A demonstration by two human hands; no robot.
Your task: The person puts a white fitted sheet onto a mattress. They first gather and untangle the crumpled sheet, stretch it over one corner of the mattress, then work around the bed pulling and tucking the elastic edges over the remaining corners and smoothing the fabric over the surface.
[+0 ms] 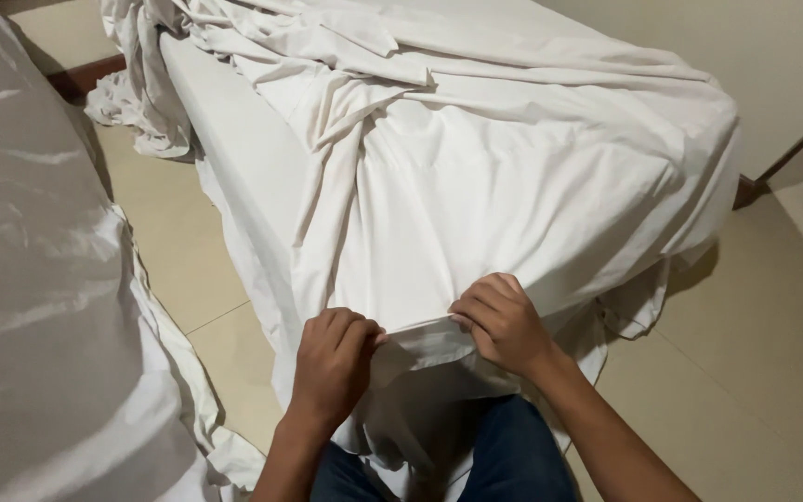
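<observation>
A white bed sheet (pixel 476 177) lies rumpled over a mattress (pixel 234 139) and hangs down its near corner. My left hand (pixel 332 367) is closed on the sheet's lower hem at the bottom centre. My right hand (pixel 502 321) grips the same hem a little to the right and slightly higher. The hem runs taut between the two hands. Below the hands, loose sheet hangs in front of my legs in blue trousers (pixel 504 455).
Another bed with glossy white bedding (pixel 30 279) fills the left side, its sheet trailing onto the beige tiled floor (pixel 745 353). A narrow strip of floor separates the two beds. A pale wall (pixel 773 65) stands at the back right.
</observation>
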